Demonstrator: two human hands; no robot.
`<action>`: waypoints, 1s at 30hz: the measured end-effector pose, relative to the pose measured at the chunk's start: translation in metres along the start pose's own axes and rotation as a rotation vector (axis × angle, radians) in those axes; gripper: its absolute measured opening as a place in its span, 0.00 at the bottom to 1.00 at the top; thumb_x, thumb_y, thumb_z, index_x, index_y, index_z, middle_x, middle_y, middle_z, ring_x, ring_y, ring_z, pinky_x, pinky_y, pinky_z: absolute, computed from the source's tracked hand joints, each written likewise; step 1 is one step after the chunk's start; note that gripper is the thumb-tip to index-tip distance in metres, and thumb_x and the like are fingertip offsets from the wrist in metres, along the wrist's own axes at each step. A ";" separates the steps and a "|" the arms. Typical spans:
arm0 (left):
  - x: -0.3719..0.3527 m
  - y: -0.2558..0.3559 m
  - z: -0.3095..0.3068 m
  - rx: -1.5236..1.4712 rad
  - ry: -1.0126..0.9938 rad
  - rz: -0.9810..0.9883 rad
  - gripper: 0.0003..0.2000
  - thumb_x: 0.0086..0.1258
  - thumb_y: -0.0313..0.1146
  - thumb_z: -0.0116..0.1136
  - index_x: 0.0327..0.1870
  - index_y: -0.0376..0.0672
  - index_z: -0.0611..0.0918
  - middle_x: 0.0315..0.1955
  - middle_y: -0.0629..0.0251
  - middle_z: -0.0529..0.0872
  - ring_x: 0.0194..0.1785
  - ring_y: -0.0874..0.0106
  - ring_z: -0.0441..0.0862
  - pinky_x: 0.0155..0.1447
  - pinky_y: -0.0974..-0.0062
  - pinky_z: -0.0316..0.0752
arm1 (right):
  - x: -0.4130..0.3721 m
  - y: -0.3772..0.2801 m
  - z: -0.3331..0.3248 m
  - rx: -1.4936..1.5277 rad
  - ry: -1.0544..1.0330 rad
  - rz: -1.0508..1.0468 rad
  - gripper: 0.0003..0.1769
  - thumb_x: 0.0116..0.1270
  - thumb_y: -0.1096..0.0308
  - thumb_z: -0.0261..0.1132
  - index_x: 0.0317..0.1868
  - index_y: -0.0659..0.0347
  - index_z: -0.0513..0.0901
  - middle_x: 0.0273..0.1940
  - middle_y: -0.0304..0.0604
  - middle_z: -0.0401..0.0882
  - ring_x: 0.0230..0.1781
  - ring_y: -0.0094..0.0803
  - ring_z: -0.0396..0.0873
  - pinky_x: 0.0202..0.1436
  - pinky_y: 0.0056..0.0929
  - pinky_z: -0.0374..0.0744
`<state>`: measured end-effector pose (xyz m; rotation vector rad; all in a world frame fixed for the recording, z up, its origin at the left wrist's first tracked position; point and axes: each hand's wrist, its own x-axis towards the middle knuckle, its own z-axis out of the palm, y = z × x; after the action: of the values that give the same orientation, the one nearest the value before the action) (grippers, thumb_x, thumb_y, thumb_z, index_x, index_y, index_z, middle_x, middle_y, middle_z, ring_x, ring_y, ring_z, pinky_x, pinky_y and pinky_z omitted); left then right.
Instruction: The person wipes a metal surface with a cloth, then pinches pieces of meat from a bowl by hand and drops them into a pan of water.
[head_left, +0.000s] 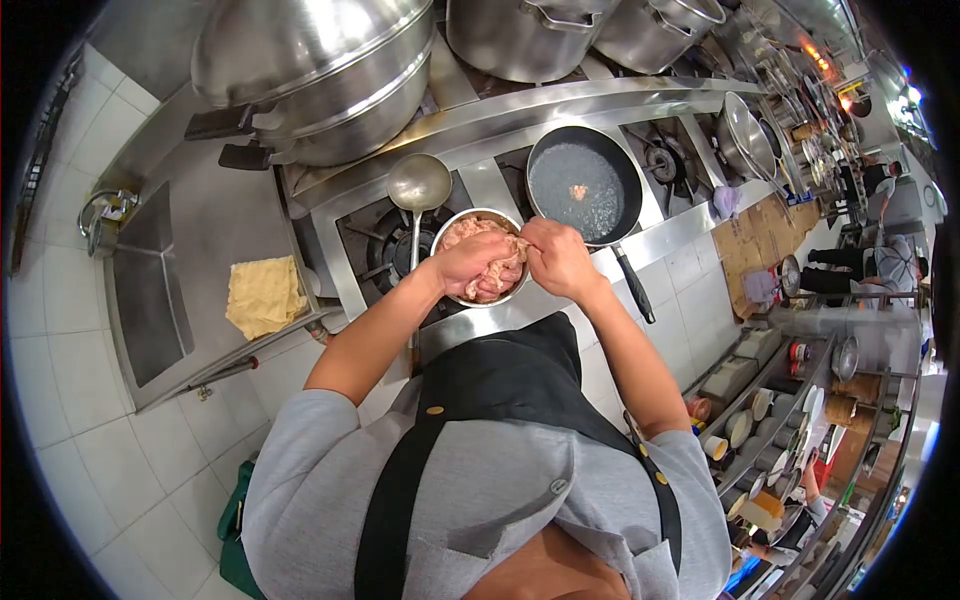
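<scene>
A round metal bowl (489,302) full of pale pink raw meat (486,284) stands on the stove in front of me. My left hand (468,262) is in the bowl, its fingers closed around some of the meat. My right hand (560,258) is at the bowl's right edge, with its fingers pinched on the end of a meat strip. To the right, a black frying pan (575,205) holds bubbling clear liquid and one small piece of meat (578,192). Left of the bowl lies a long-handled metal ladle (419,184).
Large steel pots (517,45) line the back of the stove. The pan's black handle (634,285) juts toward me. On the left are a steel sink (150,310) and a folded yellow cloth (264,297). Shelves of dishes (770,430) and other people are at the right.
</scene>
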<state>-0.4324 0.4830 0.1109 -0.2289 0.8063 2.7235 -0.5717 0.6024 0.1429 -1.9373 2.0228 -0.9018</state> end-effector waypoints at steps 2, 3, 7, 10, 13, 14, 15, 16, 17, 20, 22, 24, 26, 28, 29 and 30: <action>-0.001 -0.001 -0.003 -0.029 -0.077 -0.018 0.11 0.72 0.34 0.39 0.30 0.39 0.71 0.18 0.69 0.69 0.14 0.83 0.62 0.14 0.85 0.58 | 0.003 0.000 -0.004 0.027 0.002 -0.035 0.03 0.52 0.77 0.53 0.27 0.66 0.73 0.26 0.52 0.71 0.29 0.53 0.72 0.33 0.45 0.72; -0.001 -0.001 -0.006 -0.042 -0.116 -0.025 0.12 0.72 0.34 0.39 0.29 0.38 0.71 0.18 0.69 0.69 0.14 0.83 0.61 0.14 0.85 0.58 | 0.006 0.001 -0.005 0.041 0.013 -0.052 0.03 0.52 0.77 0.53 0.27 0.66 0.73 0.26 0.52 0.71 0.29 0.53 0.72 0.33 0.45 0.72; 0.008 -0.001 -0.008 0.009 -0.130 0.018 0.12 0.69 0.32 0.35 0.26 0.40 0.70 0.17 0.66 0.69 0.12 0.80 0.61 0.13 0.85 0.55 | 0.012 0.001 -0.006 0.070 0.056 -0.076 0.03 0.52 0.77 0.53 0.27 0.67 0.73 0.26 0.52 0.71 0.29 0.53 0.72 0.33 0.44 0.72; 0.009 -0.004 0.005 0.005 0.145 0.133 0.13 0.68 0.33 0.35 0.23 0.41 0.69 0.16 0.66 0.69 0.11 0.80 0.61 0.13 0.84 0.55 | 0.012 0.009 0.000 0.119 0.069 -0.055 0.04 0.53 0.74 0.53 0.27 0.64 0.74 0.27 0.53 0.73 0.30 0.54 0.73 0.34 0.47 0.72; 0.012 -0.014 0.009 0.104 0.205 0.259 0.13 0.69 0.32 0.36 0.24 0.40 0.70 0.16 0.66 0.70 0.11 0.80 0.62 0.12 0.83 0.55 | 0.010 0.013 0.002 0.110 0.095 -0.085 0.04 0.51 0.73 0.54 0.25 0.64 0.74 0.26 0.52 0.73 0.28 0.53 0.74 0.31 0.46 0.72; 0.015 -0.019 0.007 0.202 0.230 0.322 0.13 0.69 0.32 0.37 0.24 0.40 0.71 0.16 0.66 0.70 0.11 0.80 0.63 0.12 0.83 0.56 | 0.009 0.014 0.002 0.061 0.086 -0.084 0.04 0.50 0.72 0.54 0.24 0.63 0.74 0.25 0.51 0.73 0.27 0.52 0.74 0.30 0.46 0.72; 0.017 -0.024 0.004 0.299 0.254 0.384 0.13 0.69 0.32 0.37 0.25 0.39 0.71 0.16 0.65 0.71 0.12 0.80 0.63 0.12 0.82 0.56 | 0.008 0.014 0.001 0.014 0.076 -0.081 0.04 0.49 0.72 0.55 0.23 0.63 0.74 0.23 0.50 0.73 0.26 0.52 0.74 0.29 0.46 0.72; 0.019 -0.029 -0.005 0.346 0.280 0.349 0.12 0.69 0.32 0.38 0.25 0.39 0.72 0.17 0.65 0.71 0.12 0.79 0.63 0.12 0.82 0.57 | 0.008 0.013 0.001 -0.034 0.065 -0.079 0.04 0.48 0.71 0.55 0.21 0.62 0.74 0.22 0.50 0.73 0.25 0.51 0.74 0.28 0.46 0.72; 0.023 -0.033 -0.016 0.395 0.307 0.314 0.12 0.69 0.31 0.38 0.26 0.39 0.73 0.17 0.65 0.72 0.12 0.79 0.64 0.13 0.82 0.58 | 0.008 0.013 0.002 -0.073 0.068 -0.063 0.04 0.47 0.71 0.56 0.20 0.61 0.74 0.22 0.49 0.73 0.24 0.51 0.74 0.27 0.46 0.72; 0.022 -0.027 -0.007 0.524 0.435 0.292 0.12 0.69 0.30 0.39 0.25 0.38 0.73 0.17 0.64 0.73 0.12 0.78 0.64 0.14 0.81 0.59 | 0.008 0.009 0.007 -0.162 0.118 0.000 0.04 0.46 0.71 0.56 0.17 0.60 0.73 0.19 0.48 0.73 0.22 0.50 0.74 0.25 0.46 0.72; 0.022 -0.022 -0.002 0.742 0.502 0.346 0.13 0.68 0.30 0.40 0.24 0.35 0.74 0.16 0.57 0.74 0.14 0.73 0.68 0.18 0.76 0.61 | 0.007 0.006 0.011 -0.185 0.199 0.061 0.05 0.46 0.71 0.56 0.16 0.60 0.73 0.19 0.49 0.73 0.21 0.51 0.73 0.25 0.46 0.72; 0.023 -0.018 -0.009 1.097 0.529 0.438 0.14 0.65 0.31 0.43 0.22 0.30 0.74 0.15 0.46 0.75 0.21 0.64 0.77 0.25 0.66 0.67 | 0.007 0.005 0.016 -0.168 0.275 0.098 0.05 0.46 0.72 0.56 0.16 0.61 0.73 0.19 0.50 0.73 0.21 0.51 0.73 0.25 0.46 0.72; 0.029 -0.015 -0.012 1.216 0.542 0.616 0.14 0.64 0.31 0.44 0.23 0.29 0.75 0.17 0.41 0.74 0.22 0.61 0.79 0.26 0.65 0.67 | 0.007 0.005 0.017 -0.130 0.333 0.135 0.05 0.47 0.73 0.55 0.16 0.61 0.73 0.19 0.51 0.73 0.21 0.51 0.73 0.25 0.46 0.72; 0.029 -0.013 -0.008 1.279 0.530 0.681 0.13 0.64 0.31 0.44 0.24 0.30 0.75 0.17 0.43 0.74 0.22 0.61 0.79 0.26 0.64 0.67 | 0.005 0.004 0.016 -0.073 0.369 0.181 0.06 0.48 0.74 0.54 0.16 0.62 0.73 0.19 0.52 0.73 0.21 0.52 0.73 0.26 0.45 0.72; 0.028 -0.011 -0.007 1.286 0.511 0.660 0.13 0.65 0.30 0.44 0.25 0.31 0.75 0.16 0.46 0.74 0.21 0.63 0.78 0.26 0.65 0.67 | 0.004 0.003 0.013 -0.037 0.394 0.190 0.06 0.48 0.75 0.54 0.16 0.62 0.73 0.19 0.53 0.73 0.21 0.52 0.74 0.26 0.45 0.72; 0.027 -0.009 -0.006 1.291 0.493 0.638 0.12 0.65 0.30 0.44 0.25 0.32 0.76 0.15 0.50 0.75 0.21 0.65 0.77 0.26 0.66 0.68 | 0.004 -0.003 0.006 -0.001 0.417 0.201 0.06 0.48 0.75 0.54 0.16 0.63 0.73 0.19 0.53 0.73 0.21 0.52 0.74 0.26 0.44 0.72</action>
<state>-0.4544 0.4935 0.0952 -0.3671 2.8990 1.9478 -0.5667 0.5967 0.1404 -1.6066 2.3841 -1.3381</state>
